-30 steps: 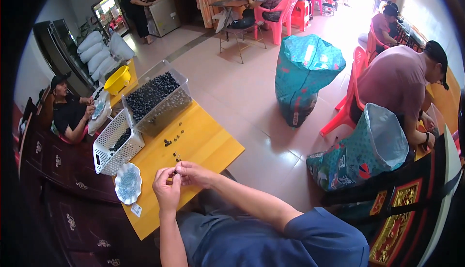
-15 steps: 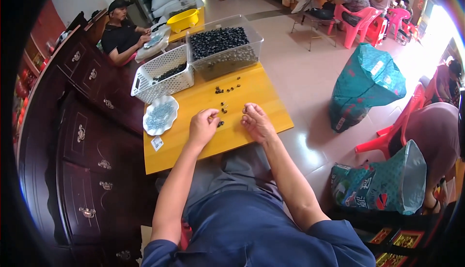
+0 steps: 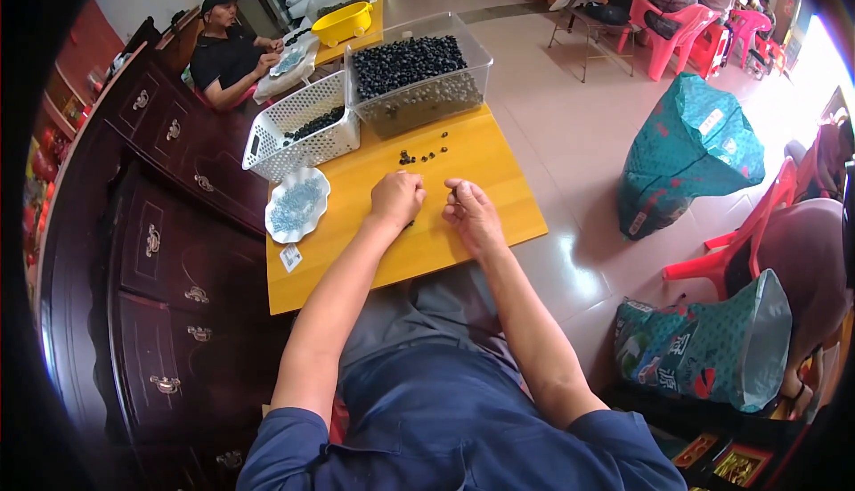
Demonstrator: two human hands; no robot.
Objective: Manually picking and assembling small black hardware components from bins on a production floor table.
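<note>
My left hand is over the middle of the yellow table, its fingers curled together and pointing toward my right hand. What those fingers hold, if anything, is hidden. A small dark piece shows between the thumb and fingertips of my right hand, just to the right and apart from the left. One black piece lies partly covered beside my left wrist. Beyond my hands several small black pieces are scattered on the wood. A white scalloped dish of tiny pale-blue pieces sits left of my left hand.
At the table's far side stand a clear bin heaped with black pieces and a white perforated basket. Dark drawers line the left. A co-worker sits beyond. Teal sacks and a red chair are at right.
My left hand has moved up and to the right, over where black pieces lay, and now nears my right hand. The right hand has shifted slightly. The whole view has tilted a little.
</note>
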